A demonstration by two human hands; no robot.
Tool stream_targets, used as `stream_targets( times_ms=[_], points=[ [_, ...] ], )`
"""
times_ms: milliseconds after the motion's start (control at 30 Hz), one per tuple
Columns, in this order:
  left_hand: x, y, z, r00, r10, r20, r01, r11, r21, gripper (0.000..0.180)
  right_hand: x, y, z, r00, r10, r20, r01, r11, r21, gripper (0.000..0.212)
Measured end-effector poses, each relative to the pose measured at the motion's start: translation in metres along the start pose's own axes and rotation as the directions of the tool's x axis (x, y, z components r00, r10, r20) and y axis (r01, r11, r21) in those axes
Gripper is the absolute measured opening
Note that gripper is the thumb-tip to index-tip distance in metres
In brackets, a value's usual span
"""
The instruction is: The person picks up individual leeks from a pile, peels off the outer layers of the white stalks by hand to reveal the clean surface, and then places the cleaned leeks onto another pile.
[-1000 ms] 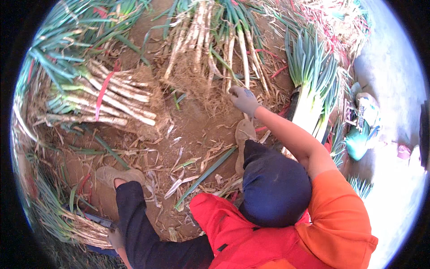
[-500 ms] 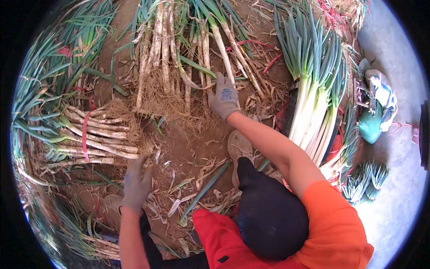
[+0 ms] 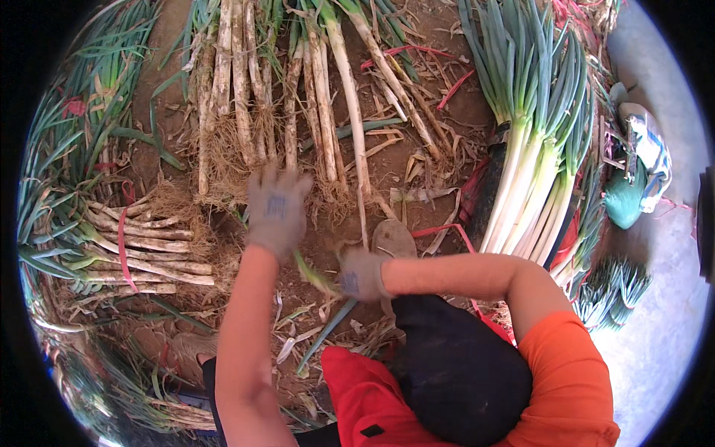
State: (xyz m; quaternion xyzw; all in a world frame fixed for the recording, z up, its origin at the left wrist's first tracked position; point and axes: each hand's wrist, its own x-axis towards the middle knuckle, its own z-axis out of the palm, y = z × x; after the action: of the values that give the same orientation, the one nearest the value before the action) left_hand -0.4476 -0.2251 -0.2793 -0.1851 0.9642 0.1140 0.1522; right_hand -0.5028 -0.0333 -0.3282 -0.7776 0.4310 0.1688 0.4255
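Note:
My left hand [image 3: 277, 212], in a grey glove, reaches over the root ends of loose long green onions [image 3: 240, 89]. Its fingers are stretched out and a little blurred, with nothing visible in them. Low in front of me, my right hand [image 3: 363, 276], also gloved, is closed around a stripped outer leaf [image 3: 316, 274], whose yellow-green end sticks out to the left. Just above that hand, a thin pale strip hangs by the root end of a cleaner onion stalk [image 3: 350, 104]. The closed fingers themselves are partly blurred.
On the left lies a bundle of unpeeled onions [image 3: 153, 246] tied with red tape. Peeled white onions [image 3: 525, 179] lean in a dark holder at right. Dry peelings [image 3: 298, 328] litter the soil. A green bag [image 3: 625, 201] sits at far right beside more green tops [image 3: 614, 290].
My right hand has pulled back toward me from the onion stalks, with a leaf in it. My left hand has moved up and right, from the tied bundle to the loose roots.

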Motion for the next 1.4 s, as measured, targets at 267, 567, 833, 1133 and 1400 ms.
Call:
stream_targets(
  times_ms=[267,567,833,1133,1400],
  points=[
    [-0.187,0.051,0.083,0.917,-0.065,0.394,0.179,0.949,-0.259,0.035,-0.014,0.064,-0.052,0.336,0.570,-0.750,-0.145,0.818,0.556,0.048],
    [-0.048,0.035,0.027,0.814,-0.579,0.038,0.242,0.280,-0.929,0.036,0.035,0.127,-0.097,0.159,0.958,-0.239,-0.218,0.270,0.938,0.065],
    [0.043,0.022,0.065,0.840,-0.448,0.305,0.257,-0.168,-0.952,0.055,0.020,0.165,-0.083,0.574,0.786,-0.230,0.535,-0.147,0.832,0.043],
    [0.019,0.044,0.027,0.857,-0.306,0.415,0.248,-0.461,-0.852,0.049,-0.046,0.149,-0.086,0.636,0.670,-0.383,0.717,-0.328,0.615,0.032],
    [-0.018,0.103,0.015,0.860,-0.357,0.366,0.039,-0.668,-0.743,0.048,-0.031,0.082,-0.081,0.450,0.787,-0.422,0.366,0.268,0.891,0.049]
  ],
)
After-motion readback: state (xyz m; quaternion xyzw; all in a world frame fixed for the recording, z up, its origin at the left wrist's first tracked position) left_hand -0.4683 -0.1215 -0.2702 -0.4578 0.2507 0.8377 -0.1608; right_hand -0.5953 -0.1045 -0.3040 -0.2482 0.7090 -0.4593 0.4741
